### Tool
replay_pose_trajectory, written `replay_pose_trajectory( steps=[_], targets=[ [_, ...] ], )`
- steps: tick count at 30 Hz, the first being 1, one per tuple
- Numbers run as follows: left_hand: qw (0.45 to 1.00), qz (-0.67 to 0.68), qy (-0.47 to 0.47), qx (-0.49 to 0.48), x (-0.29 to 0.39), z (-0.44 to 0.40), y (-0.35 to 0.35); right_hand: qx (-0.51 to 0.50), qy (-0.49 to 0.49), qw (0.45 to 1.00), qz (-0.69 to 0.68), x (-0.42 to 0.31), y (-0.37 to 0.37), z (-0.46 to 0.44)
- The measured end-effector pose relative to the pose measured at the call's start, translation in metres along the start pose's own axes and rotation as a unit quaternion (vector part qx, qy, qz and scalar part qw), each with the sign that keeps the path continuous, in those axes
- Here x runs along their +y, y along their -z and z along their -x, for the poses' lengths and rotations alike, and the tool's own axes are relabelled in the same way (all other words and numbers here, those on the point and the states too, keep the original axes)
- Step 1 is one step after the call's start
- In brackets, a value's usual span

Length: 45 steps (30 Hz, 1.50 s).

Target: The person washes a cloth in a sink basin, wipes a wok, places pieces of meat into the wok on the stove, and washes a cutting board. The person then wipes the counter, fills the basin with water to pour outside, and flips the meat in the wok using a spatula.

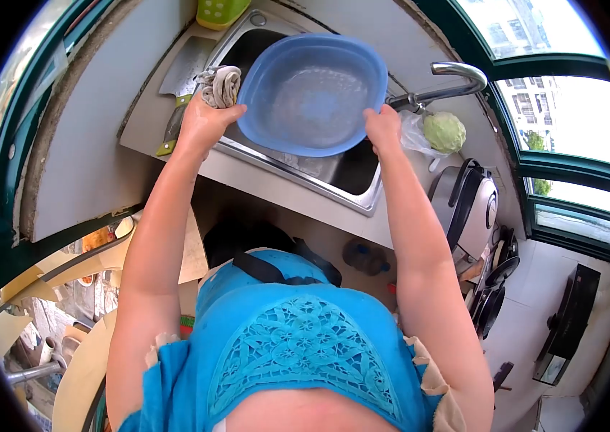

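Note:
A blue plastic basin (312, 101) is over the metal sink (362, 200), covering much of it. Its inside looks wet, and I see no objects in it. My right hand (382, 128) grips the basin's right rim. A crumpled grey-beige cloth (221, 86) is bunched in my left hand (208, 122), whose thumb reaches to the basin's left edge. Whether the left fingers also hold the rim from below is hidden. Left of that hand, a cleaver (184, 68) and a green-handled knife (172, 129) lie on the counter.
A curved faucet (456, 83) rises right of the basin. Beside it are a cabbage (444, 132) and a plastic bag (414, 133). A rice cooker (467, 205) stands farther right. At the top is a green basket (220, 11). Windows (564, 115) line the right side.

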<state>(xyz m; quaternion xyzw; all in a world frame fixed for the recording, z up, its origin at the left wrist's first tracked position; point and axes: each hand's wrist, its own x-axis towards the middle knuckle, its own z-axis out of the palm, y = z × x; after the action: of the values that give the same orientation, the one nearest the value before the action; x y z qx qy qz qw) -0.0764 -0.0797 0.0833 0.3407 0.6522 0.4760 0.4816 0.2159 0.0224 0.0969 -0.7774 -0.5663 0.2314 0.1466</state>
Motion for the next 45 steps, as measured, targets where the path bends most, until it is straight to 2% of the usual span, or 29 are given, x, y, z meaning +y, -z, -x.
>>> replay_pose_trajectory(
  steps=[2,4,5,6,8,9,10,12,14,16,17,18,19,22,26,28,30,31,34,37,38,39,40,42,43,44,45],
  targets=[
    [1.000,-0.001,-0.014,-0.025,-0.016,-0.007,-0.005,-0.071,-0.049,0.974,-0.210,0.059,-0.053,-0.015],
    [0.999,-0.017,-0.022,-0.041,-0.020,-0.006,-0.013,-0.202,-0.125,0.914,-0.328,0.057,-0.063,0.015],
    [0.998,-0.028,-0.027,-0.052,-0.019,-0.004,-0.017,-0.223,-0.130,0.885,-0.387,0.051,-0.059,0.031],
    [0.996,-0.036,-0.029,-0.073,-0.016,-0.003,-0.019,-0.242,-0.141,0.907,-0.313,0.059,-0.063,0.030],
    [0.990,-0.053,-0.036,-0.125,-0.005,0.003,-0.030,-0.220,-0.088,0.936,-0.259,0.058,-0.042,0.052],
    [0.988,-0.077,-0.025,-0.129,0.004,0.009,-0.039,-0.288,-0.043,0.921,-0.259,0.063,-0.025,0.060],
    [0.983,-0.061,-0.054,-0.164,0.000,0.009,-0.051,-0.351,0.003,0.900,-0.258,0.068,-0.006,0.070],
    [0.965,-0.057,-0.051,-0.251,0.018,0.033,-0.090,-0.346,0.015,0.876,-0.336,0.064,0.036,0.111],
    [0.931,-0.111,-0.134,-0.322,0.021,0.067,-0.145,-0.330,0.042,0.814,-0.476,0.083,0.065,0.140],
    [0.888,-0.140,-0.189,-0.396,0.011,0.108,-0.198,-0.231,0.058,0.854,-0.462,0.116,0.085,0.163],
    [0.880,-0.127,-0.147,-0.434,0.007,0.126,-0.220,-0.165,0.058,0.870,-0.462,0.138,0.098,0.178],
    [0.869,-0.116,-0.103,-0.470,0.002,0.144,-0.241,-0.085,0.105,0.863,-0.486,0.170,0.100,0.191],
    [0.867,-0.035,-0.070,-0.491,-0.003,0.166,-0.264,-0.053,0.092,0.852,-0.513,0.198,0.113,0.209],
    [0.869,0.146,0.070,-0.469,-0.013,0.247,-0.334,0.087,0.095,0.784,-0.607,0.279,0.145,0.275],
    [0.772,0.152,0.163,-0.595,-0.038,0.362,-0.412,0.143,0.024,0.782,-0.606,0.404,0.177,0.371],
    [0.693,0.085,0.221,-0.681,-0.058,0.412,-0.445,0.185,-0.038,0.779,-0.598,0.451,0.182,0.423],
    [0.659,0.051,0.200,-0.724,-0.069,0.475,-0.477,0.234,-0.093,0.791,-0.558,0.497,0.196,0.461],
    [0.627,0.015,0.180,-0.758,-0.072,0.499,-0.489,0.275,-0.069,0.792,-0.541,0.507,0.208,0.480],
    [0.583,-0.077,0.052,-0.807,-0.080,0.557,-0.527,0.328,-0.082,0.770,-0.541,0.550,0.230,0.522],
    [0.535,-0.126,-0.041,-0.834,-0.085,0.599,-0.560,0.392,-0.096,0.658,-0.636,0.589,0.259,0.551],
    [0.527,-0.140,0.028,-0.838,-0.089,0.607,-0.572,0.416,-0.093,0.622,-0.657,0.604,0.267,0.557],
    [0.527,-0.166,0.050,-0.832,-0.094,0.613,-0.587,0.435,-0.093,0.608,-0.658,0.617,0.278,0.559],
    [0.526,-0.191,0.071,-0.826,-0.098,0.619,-0.602,0.419,-0.087,0.578,-0.695,0.629,0.291,0.564],
    [0.510,-0.146,0.105,-0.841,-0.106,0.631,-0.635,0.385,-0.080,0.516,-0.761,0.652,0.318,0.578],
    [0.492,-0.111,0.135,-0.853,-0.111,0.636,-0.655,0.334,-0.034,0.539,-0.773,0.670,0.328,0.585],
    [0.474,-0.075,0.167,-0.861,-0.118,0.640,-0.676,0.273,-0.044,0.586,-0.762,0.689,0.340,0.591],
    [0.475,-0.108,0.132,-0.863,-0.126,0.644,-0.696,0.263,-0.134,0.709,-0.641,0.720,0.340,0.587]
  ],
)
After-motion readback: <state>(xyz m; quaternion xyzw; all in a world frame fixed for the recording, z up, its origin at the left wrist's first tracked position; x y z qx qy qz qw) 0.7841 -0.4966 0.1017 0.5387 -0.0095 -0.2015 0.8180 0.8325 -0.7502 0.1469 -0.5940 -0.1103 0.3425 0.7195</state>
